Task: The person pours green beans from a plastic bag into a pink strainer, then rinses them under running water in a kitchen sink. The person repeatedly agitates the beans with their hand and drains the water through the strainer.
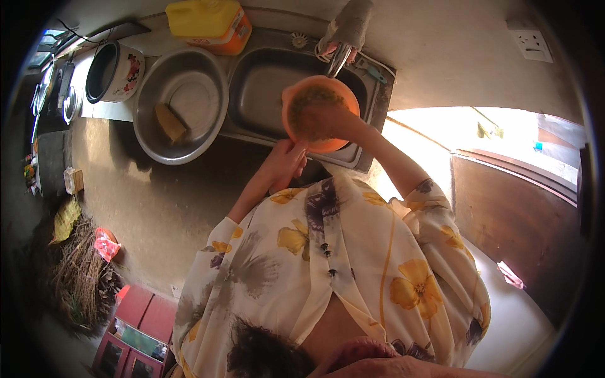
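Observation:
An orange plastic bowl (350, 97) sits at the right part of the stainless steel sink (257, 94), just below the metal faucet (338, 60). Small green pieces, like peas or beans, lie inside it in what may be water. My right hand (326, 118) reaches down into the bowl among them; its fingers are blurred and partly hidden. With my left hand (288, 160) I grip the bowl's near rim, thumb at the edge. Cloth is wrapped around the faucet's upper part.
Left of the sink stands a wide metal basin (222, 113) with a yellowish block-shaped piece (169, 123) in it. Beyond are a flowered pot (127, 71) and a yellow-orange jug (208, 23). A teal-handled tool (375, 73) lies behind the sink's right corner. A wall socket (531, 45) is at upper right.

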`<action>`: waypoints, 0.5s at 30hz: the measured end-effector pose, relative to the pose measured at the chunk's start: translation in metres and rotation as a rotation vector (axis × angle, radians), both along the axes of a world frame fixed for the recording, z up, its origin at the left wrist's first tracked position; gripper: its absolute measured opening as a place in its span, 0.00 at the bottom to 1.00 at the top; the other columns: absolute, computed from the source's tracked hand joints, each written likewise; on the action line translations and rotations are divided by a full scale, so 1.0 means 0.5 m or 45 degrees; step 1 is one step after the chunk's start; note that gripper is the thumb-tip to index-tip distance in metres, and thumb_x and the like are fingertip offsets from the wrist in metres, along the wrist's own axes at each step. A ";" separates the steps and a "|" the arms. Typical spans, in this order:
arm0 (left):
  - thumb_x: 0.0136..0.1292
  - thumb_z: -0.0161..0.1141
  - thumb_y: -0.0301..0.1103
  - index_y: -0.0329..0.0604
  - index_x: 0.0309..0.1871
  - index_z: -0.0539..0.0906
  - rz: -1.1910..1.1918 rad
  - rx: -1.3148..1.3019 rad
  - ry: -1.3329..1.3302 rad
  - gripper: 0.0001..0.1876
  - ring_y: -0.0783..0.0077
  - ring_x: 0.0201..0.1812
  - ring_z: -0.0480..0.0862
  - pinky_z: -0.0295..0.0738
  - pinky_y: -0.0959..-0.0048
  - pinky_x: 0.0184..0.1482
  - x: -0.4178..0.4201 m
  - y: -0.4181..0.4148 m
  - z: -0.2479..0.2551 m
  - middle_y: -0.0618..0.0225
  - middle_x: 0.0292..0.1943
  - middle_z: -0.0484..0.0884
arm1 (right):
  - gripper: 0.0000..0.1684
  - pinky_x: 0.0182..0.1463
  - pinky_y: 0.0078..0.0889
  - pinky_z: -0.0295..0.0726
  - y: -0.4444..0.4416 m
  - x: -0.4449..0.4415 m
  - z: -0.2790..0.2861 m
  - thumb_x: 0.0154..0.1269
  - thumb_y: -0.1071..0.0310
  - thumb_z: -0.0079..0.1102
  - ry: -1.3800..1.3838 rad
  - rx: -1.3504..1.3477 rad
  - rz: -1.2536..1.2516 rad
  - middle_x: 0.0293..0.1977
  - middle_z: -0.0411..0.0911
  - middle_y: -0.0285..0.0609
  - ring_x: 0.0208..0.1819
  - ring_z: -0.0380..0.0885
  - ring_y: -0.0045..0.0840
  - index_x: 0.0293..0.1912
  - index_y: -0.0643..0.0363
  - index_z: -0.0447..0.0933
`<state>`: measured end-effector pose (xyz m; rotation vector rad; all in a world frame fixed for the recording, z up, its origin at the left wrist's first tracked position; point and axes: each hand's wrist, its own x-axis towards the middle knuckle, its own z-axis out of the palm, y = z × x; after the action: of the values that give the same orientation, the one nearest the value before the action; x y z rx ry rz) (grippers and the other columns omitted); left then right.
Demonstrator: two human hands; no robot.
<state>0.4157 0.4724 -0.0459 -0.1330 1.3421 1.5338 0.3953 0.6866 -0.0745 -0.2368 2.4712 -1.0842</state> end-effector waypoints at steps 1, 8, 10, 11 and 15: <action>0.75 0.52 0.43 0.38 0.36 0.74 -0.006 0.013 0.006 0.16 0.79 0.16 0.68 0.60 0.78 0.17 0.000 0.002 -0.001 0.71 0.21 0.72 | 0.19 0.63 0.34 0.74 0.028 -0.007 -0.040 0.73 0.65 0.53 0.007 -0.166 -0.124 0.59 0.78 0.44 0.59 0.77 0.35 0.60 0.53 0.77; 0.75 0.51 0.42 0.38 0.35 0.74 0.031 -0.036 -0.015 0.16 0.79 0.16 0.68 0.60 0.78 0.17 0.006 0.003 0.011 0.70 0.21 0.72 | 0.21 0.63 0.34 0.76 0.029 -0.017 0.008 0.69 0.71 0.55 0.096 0.038 -0.208 0.56 0.79 0.47 0.59 0.78 0.36 0.61 0.53 0.76; 0.75 0.51 0.41 0.38 0.35 0.74 0.023 -0.036 -0.004 0.16 0.79 0.16 0.68 0.61 0.78 0.17 0.009 0.000 0.004 0.71 0.21 0.72 | 0.21 0.62 0.35 0.77 0.010 -0.007 -0.012 0.70 0.71 0.54 0.023 0.060 -0.181 0.56 0.80 0.47 0.58 0.79 0.36 0.61 0.53 0.76; 0.75 0.51 0.41 0.38 0.35 0.74 0.029 -0.035 -0.024 0.16 0.79 0.16 0.68 0.61 0.78 0.17 0.009 0.001 0.003 0.71 0.21 0.72 | 0.21 0.61 0.35 0.77 0.006 0.001 -0.020 0.70 0.71 0.54 -0.014 0.072 -0.170 0.55 0.80 0.47 0.57 0.80 0.36 0.61 0.53 0.76; 0.76 0.51 0.40 0.38 0.35 0.74 0.045 -0.014 -0.051 0.15 0.80 0.17 0.68 0.62 0.78 0.17 0.013 -0.003 -0.002 0.71 0.21 0.72 | 0.19 0.61 0.36 0.75 -0.018 0.038 0.060 0.73 0.62 0.51 -0.427 -0.049 -0.091 0.55 0.81 0.45 0.56 0.80 0.33 0.58 0.52 0.80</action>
<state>0.4224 0.4712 -0.0469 -0.1942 1.3229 1.5460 0.4144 0.6778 -0.0448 0.0224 2.1750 -1.1014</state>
